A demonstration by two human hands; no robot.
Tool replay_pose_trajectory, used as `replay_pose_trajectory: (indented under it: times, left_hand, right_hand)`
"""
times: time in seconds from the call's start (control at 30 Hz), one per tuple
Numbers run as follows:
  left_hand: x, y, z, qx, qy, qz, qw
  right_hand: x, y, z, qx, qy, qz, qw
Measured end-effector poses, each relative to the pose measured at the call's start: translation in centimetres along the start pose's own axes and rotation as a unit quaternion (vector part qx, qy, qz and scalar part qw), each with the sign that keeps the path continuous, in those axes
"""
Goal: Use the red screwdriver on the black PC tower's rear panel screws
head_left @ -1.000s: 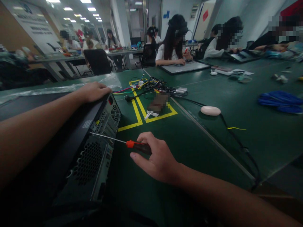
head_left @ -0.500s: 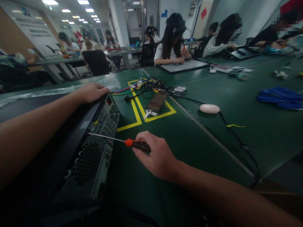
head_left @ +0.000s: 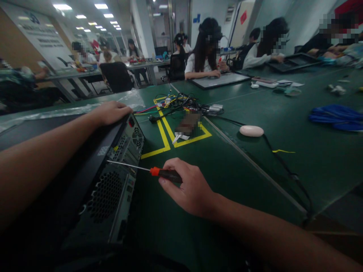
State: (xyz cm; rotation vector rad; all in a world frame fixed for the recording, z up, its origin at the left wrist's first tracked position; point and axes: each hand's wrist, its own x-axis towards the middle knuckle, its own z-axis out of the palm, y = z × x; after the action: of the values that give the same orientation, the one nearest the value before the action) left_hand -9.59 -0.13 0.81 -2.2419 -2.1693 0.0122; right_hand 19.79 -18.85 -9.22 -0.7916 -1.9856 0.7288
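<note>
A black desktop computer case (head_left: 65, 151) lies on the green table at the left, its rear panel (head_left: 124, 162) with vents and ports facing right. My left hand (head_left: 113, 112) rests on the case's top near the rear corner, fingers extended together and laid over the edge. In my right hand (head_left: 190, 185) is a screwdriver (head_left: 170, 175) with a black and orange handle, gripped between thumb and curled fingers. Its thin shaft points left, and the tip meets the upper edge of the rear panel. Whether it sits in a screw is too small to tell.
Beyond the case lie tangled cables (head_left: 184, 100), a dark phone-like object (head_left: 188, 124) and yellow tape (head_left: 157, 153). To the right are a pale pink oval object (head_left: 251, 131) on a cord and a blue bundle (head_left: 337, 117). A co-worker (head_left: 205, 53) sits across the table.
The view has shifted very slightly. Both hands, the screwdriver and the computer case keep the same places relative to each other. A co-worker's dark panel at the far right has tilted.
</note>
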Motion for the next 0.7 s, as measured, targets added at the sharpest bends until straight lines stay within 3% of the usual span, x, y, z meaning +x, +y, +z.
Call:
replay_pose_trajectory:
  times: [0.7]
  left_hand:
    - [-0.36,0.34,-0.3,0.001,-0.007,-0.003,1.0]
  right_hand:
    - [0.06,-0.11,-0.44,-0.023,0.009,-0.009,1.0]
